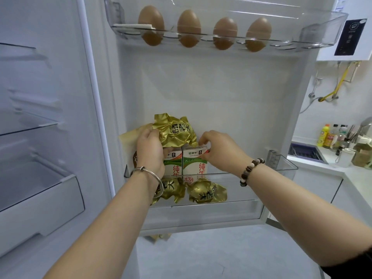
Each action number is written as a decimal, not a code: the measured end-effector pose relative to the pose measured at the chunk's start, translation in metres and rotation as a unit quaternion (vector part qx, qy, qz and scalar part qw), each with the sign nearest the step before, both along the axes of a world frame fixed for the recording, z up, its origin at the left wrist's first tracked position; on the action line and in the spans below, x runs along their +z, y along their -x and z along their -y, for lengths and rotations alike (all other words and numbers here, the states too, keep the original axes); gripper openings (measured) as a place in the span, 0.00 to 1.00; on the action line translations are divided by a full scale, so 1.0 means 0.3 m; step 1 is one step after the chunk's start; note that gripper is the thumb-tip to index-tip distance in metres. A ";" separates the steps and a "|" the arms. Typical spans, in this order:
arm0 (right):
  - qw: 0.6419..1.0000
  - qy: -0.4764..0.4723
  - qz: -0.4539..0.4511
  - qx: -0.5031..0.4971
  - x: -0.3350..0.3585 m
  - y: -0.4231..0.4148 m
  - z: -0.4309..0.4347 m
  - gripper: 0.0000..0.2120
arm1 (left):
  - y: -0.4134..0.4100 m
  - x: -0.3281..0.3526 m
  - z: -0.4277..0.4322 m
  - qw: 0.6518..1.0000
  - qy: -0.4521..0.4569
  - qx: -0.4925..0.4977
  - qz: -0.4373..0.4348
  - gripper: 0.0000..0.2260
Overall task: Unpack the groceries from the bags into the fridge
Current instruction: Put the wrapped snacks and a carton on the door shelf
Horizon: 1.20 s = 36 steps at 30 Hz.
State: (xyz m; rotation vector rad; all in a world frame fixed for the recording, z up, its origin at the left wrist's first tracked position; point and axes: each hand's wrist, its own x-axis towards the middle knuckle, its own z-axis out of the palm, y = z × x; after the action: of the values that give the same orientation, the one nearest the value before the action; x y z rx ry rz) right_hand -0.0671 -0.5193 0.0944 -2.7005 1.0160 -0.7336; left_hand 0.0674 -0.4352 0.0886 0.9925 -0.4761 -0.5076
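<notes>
Two small milk cartons [194, 162] stand side by side in the lower door shelf [251, 175] of the open fridge. A crumpled gold foil packet [177, 131] lies on top of them, and my left hand [150, 152] grips its left side. My right hand [219, 151] pinches the top right edge of the right carton. Two more gold packets [205, 191] lie at the front of the same shelf, seen through its clear wall. A tan pouch [128, 146] leans behind my left hand.
Several brown eggs [189, 28] sit in the top door rack. The fridge's glass shelves [30, 127] and a drawer [40, 198] are on the left. A counter [346, 170] with a sink, bottles and jars is on the right. Something gold lies on the floor under the door.
</notes>
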 end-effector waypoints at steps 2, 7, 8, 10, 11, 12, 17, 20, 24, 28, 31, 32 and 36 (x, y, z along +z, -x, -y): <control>0.999 -0.032 0.003 0.004 0.019 0.020 0.012 0.16 | 0.003 0.001 -0.004 1.000 -0.002 -0.010 0.012 0.12; 0.995 -0.009 0.085 0.053 0.094 0.054 -0.020 0.34 | 0.005 -0.007 -0.012 0.997 0.001 -0.029 0.066 0.12; 0.994 -0.004 0.076 0.075 0.107 0.053 -0.034 0.37 | 0.009 -0.007 -0.014 0.997 0.006 -0.039 0.073 0.12; 0.994 0.017 0.031 0.107 0.125 0.043 -0.056 0.40 | 0.016 -0.007 -0.018 0.995 0.014 -0.058 0.084 0.12; 0.993 0.039 0.011 0.115 0.128 0.036 -0.060 0.40 | 0.017 -0.007 -0.020 0.993 0.017 -0.068 0.090 0.12; 0.991 0.062 0.002 0.116 0.130 0.031 -0.061 0.39 | 0.018 -0.005 -0.023 0.992 0.019 -0.079 0.096 0.12; 0.986 0.123 0.016 0.108 0.137 0.041 -0.060 0.33 | 0.027 -0.003 -0.041 0.978 0.028 -0.165 0.122 0.11; 0.989 0.110 0.015 0.096 0.129 0.052 -0.062 0.25 | 0.038 -0.001 -0.045 0.970 0.026 -0.173 0.168 0.09; 0.998 0.021 0.052 0.031 0.159 0.125 -0.009 0.19 | 0.042 -0.006 -0.045 0.942 -0.044 -0.143 0.299 0.14; 0.995 -0.083 -0.040 -0.046 0.140 0.241 0.084 0.17 | 0.049 -0.017 -0.040 0.836 -0.125 -0.107 0.524 0.17; 0.977 -0.088 -0.173 -0.088 0.075 0.264 0.140 0.15 | 0.063 -0.027 -0.017 0.773 -0.177 -0.110 0.599 0.18; 0.969 -0.084 -0.214 -0.092 0.054 0.258 0.151 0.15 | 0.069 -0.032 -0.009 0.747 -0.201 -0.106 0.625 0.19; 0.942 -0.100 -0.308 -0.092 0.001 0.212 0.168 0.22 | 0.094 -0.049 0.006 0.614 -0.289 -0.055 0.732 0.21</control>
State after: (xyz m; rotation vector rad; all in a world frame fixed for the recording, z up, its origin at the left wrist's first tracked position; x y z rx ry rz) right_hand -0.1308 -0.5698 0.0948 -2.7184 1.3881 0.2248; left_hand 0.0391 -0.4369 0.0738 1.9261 -1.9520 0.2392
